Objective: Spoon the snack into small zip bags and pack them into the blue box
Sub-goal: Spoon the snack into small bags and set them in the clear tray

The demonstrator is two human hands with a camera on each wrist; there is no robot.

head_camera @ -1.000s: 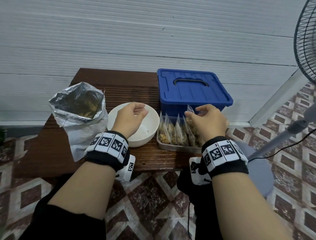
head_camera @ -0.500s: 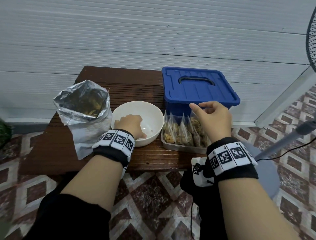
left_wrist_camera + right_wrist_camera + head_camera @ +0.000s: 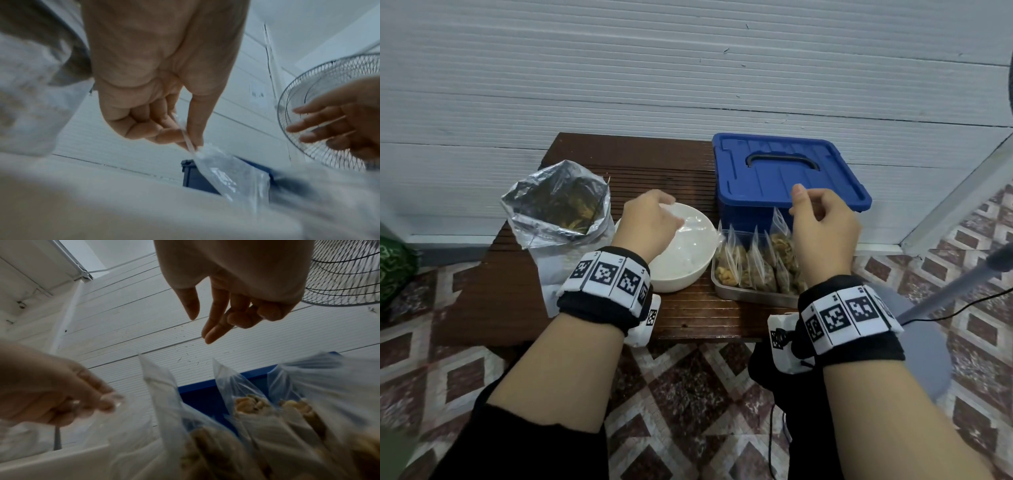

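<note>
Left hand [image 3: 156,84], centre of the head view, pinched an empty zip bag [image 3: 230,175] by its top edge over the white bowl [image 3: 688,270]; the bag hung long axis downward. Right hand [image 3: 825,236] hovered loosely curled, holding nothing, just above filled bags [image 3: 756,267] standing in the tray [image 3: 750,296], nearer the shut blue box [image 3: 787,178] behind. Only the left wrist view showed the pinch; the head view hid it.

Filled zip bags [image 3: 756,263] crowd the tray [image 3: 753,296], apparently touching the lidded blue box [image 3: 784,171] behind.
</note>
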